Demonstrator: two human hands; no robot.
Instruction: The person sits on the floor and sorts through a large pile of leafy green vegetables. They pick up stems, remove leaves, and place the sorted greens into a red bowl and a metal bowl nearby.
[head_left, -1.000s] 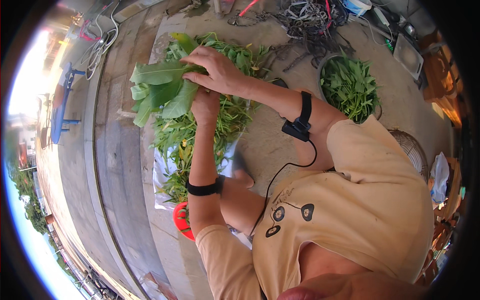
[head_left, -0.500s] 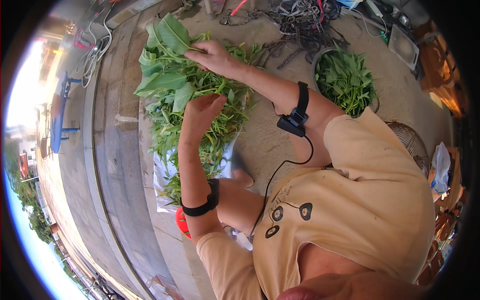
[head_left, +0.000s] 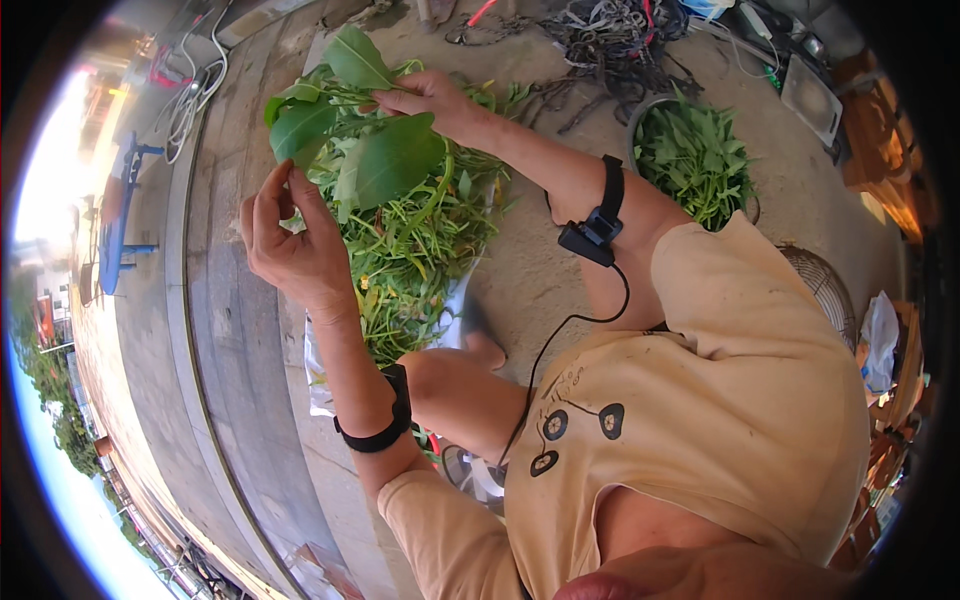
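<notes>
A sprig of broad green leaves point(head_left: 395, 160) is raised above a heap of leafy greens point(head_left: 415, 245), which lies on a white sheet point(head_left: 318, 370). My right hand point(head_left: 437, 106) grips the sprig by its stems, fingers closed. At the sprig's left side, my left hand point(head_left: 295, 240) has thumb and forefinger pinched at the lower tip of one broad leaf point(head_left: 303, 132). That hand's other fingers are curled, and its contact with the leaf is at the very fingertips.
On the right, a round container point(head_left: 632, 135) holds picked leaves. Tangled dark cords point(head_left: 610, 40) lie on the ground at the back. A wire basket point(head_left: 822, 285) sits beside my right side, and a blue stool point(head_left: 125, 225) stands far left. Part of a red item shows beneath my left arm.
My left hand has moved left and up from over the heap to a leaf's tip. The sprig's leaves have turned and spread; my right hand stays nearly in place, still gripping the stems.
</notes>
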